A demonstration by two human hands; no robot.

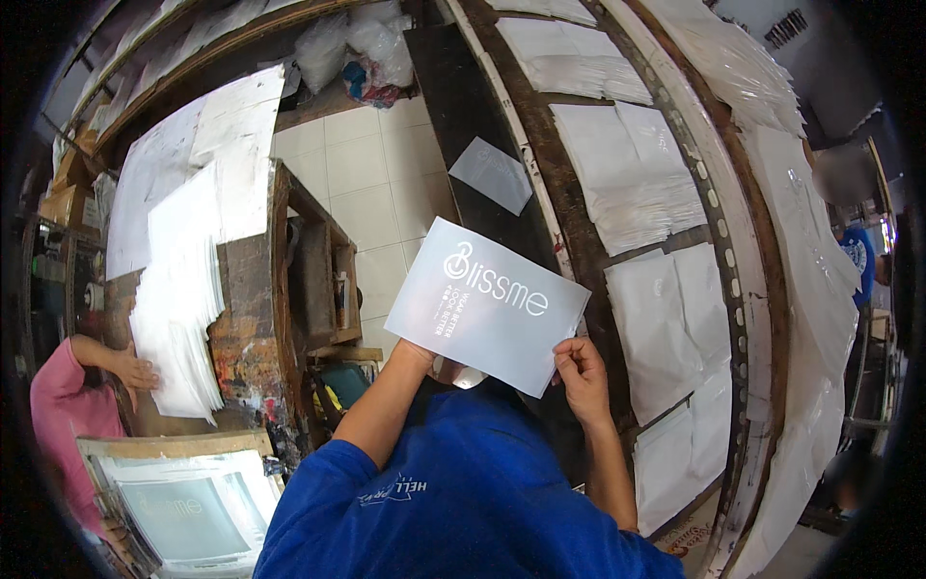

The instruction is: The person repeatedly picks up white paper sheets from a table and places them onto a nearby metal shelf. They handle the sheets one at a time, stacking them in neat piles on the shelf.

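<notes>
A frosted, translucent plastic bag (502, 338) with white printed lettering lies tilted in front of my body. My left hand (417, 355) reaches under its near left edge and holds it from below; most of those fingers are hidden behind it. At the near right corner, my right hand (581, 372) has its thumb and fingertips pinched on the bag's edge. Beyond it, a similar printed sheet (492, 176) rests on the long dark board (446, 82).
Racks to my right carry several piles of flat white bags (627, 174). On the left, a paint-stained wooden table (246, 299) bears a fanned white stack (178, 328), touched by a co-worker's hand (135, 372). A framed printing screen (174, 444) stands nearer. Plastic bundles (352, 43) lie at the back.
</notes>
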